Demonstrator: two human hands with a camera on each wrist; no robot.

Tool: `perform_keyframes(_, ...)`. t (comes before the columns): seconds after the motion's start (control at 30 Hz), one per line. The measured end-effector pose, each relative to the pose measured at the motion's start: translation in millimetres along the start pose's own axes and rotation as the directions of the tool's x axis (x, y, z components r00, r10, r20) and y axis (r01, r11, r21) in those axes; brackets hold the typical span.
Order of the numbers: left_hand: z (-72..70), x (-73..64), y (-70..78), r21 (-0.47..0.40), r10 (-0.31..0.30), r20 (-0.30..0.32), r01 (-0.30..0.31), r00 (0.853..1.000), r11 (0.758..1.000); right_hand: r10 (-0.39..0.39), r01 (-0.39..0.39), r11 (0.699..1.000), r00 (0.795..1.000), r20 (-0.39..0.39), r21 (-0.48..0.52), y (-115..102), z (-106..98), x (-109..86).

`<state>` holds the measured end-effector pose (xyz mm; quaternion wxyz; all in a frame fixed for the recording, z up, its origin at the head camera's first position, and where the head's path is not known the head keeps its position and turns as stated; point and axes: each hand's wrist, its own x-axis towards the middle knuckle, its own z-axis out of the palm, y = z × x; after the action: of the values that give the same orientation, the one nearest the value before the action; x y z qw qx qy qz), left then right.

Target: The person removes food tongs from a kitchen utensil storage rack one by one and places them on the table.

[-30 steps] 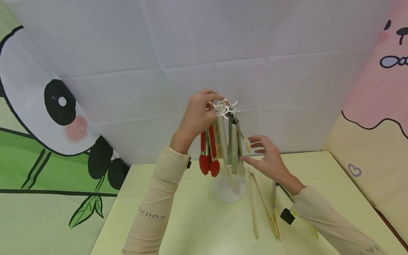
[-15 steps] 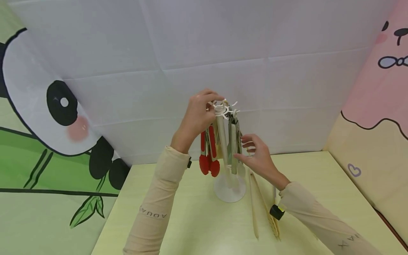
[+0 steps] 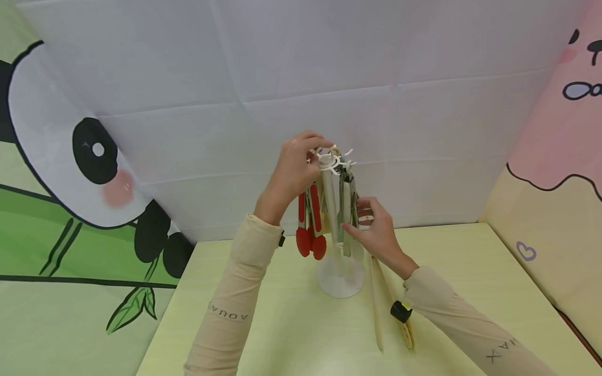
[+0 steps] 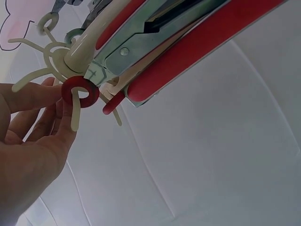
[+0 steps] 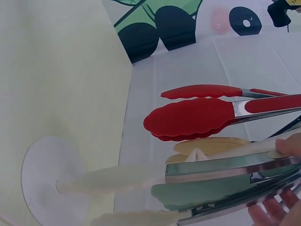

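A white stand (image 3: 340, 284) with a round base and a ring of hooks (image 3: 329, 162) bears several hanging tongs. My left hand (image 3: 295, 169) holds the hook ring at the top; in the left wrist view its thumb and fingers lie by a hook carrying the red loop (image 4: 80, 92) of a pair of tongs. Red-tipped tongs (image 5: 188, 118) hang on the left side. On the right side, my right hand (image 3: 378, 232) has its thumb on metal tongs (image 5: 211, 169) and its fingers behind, gripping the bunch with green-tipped tongs (image 5: 202, 192) in it. Cream tips (image 5: 136, 219) hang beside them.
Long wooden tongs (image 3: 377, 324) lie spread on the pale table (image 3: 287, 324), right of the stand; the right forearm covers part of that area. A white cloth wall (image 3: 447, 193) rises behind the table. Cartoon-printed cloths flank both sides.
My right hand has moved left, from beside the hanging tongs to around them, and its thumb and fingers have drawn closer together. The left hand stays at the hook ring.
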<state>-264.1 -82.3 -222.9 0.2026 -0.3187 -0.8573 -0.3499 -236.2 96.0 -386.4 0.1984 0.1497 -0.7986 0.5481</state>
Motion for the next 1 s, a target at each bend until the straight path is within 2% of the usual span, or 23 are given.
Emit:
perform_keyframes(0.27, 0.3, -0.4, 0.1, 0.005, -0.014, 0.011, 0.013, 1.000, 1.000, -0.039, 0.040, 0.999, 0.999, -0.012, 0.022, 1.6, 0.0, -1.6)
perform_keyframes(1.0, 1.4, 0.2, -1.6, 0.020, 0.002, -0.002, -0.002, 1.000, 1.000, -0.128, 0.127, 0.991, 0.991, -0.024, -0.040, -2.2, -8.1, -6.0)
